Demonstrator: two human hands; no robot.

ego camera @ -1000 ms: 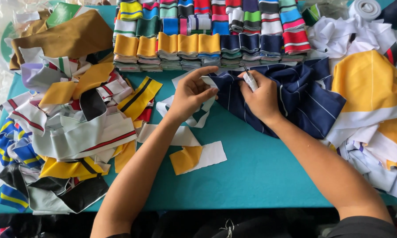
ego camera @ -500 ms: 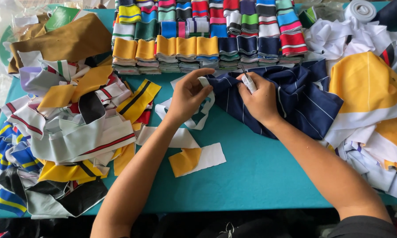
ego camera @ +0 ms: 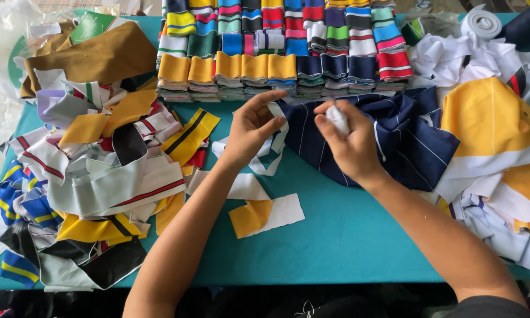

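A slip could be expected at the narrow white strip [ego camera: 275, 141], which is only pinched between thumb and fingers of the left hand [ego camera: 250, 126] at the edge of the navy pinstriped cloth [ego camera: 394, 138]; a hard pull might tear it free unevenly or drag the cloth across the teal counter [ego camera: 347, 235]. The loose yellow-and-white scrap [ego camera: 265, 215] lying just below the forearms could be swept off by an elbow, and the stacked striped knit bands [ego camera: 277, 47] stand close enough behind the hands to be toppled. The right hand [ego camera: 350, 144] is closed, its fingers pressed together around a small white wad [ego camera: 337, 118]. The navy cloth lies crumpled at mid-counter, dark blue with thin white lines, its left edge lifted between both hands.
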